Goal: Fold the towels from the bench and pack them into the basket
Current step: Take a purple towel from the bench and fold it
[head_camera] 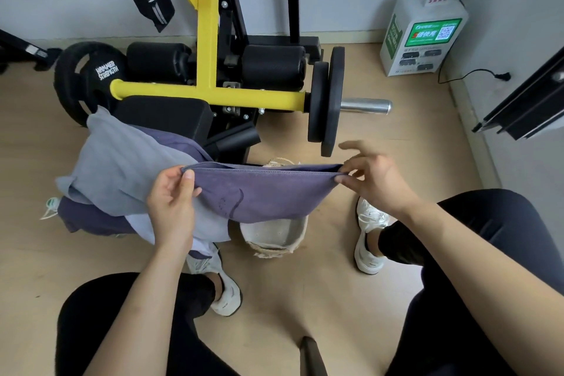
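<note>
A purple towel (262, 192) hangs doubled over in front of me, stretched between both hands. My left hand (172, 206) pinches its left top corner and my right hand (370, 178) pinches the right top corner. Under the towel, on the floor between my feet, stands a pale woven basket (274, 236), its far rim half hidden by the cloth. To the left, a light grey towel (122, 162) and a darker purple towel (91, 220) lie heaped over the black bench pad (164, 114).
A yellow and black weight machine (210, 70) with plates (328, 104) and a steel bar end stands right behind the basket. A white charging box (422, 33) with a trailing cable sits by the right wall. My white shoes (367, 241) flank the basket on the wooden floor.
</note>
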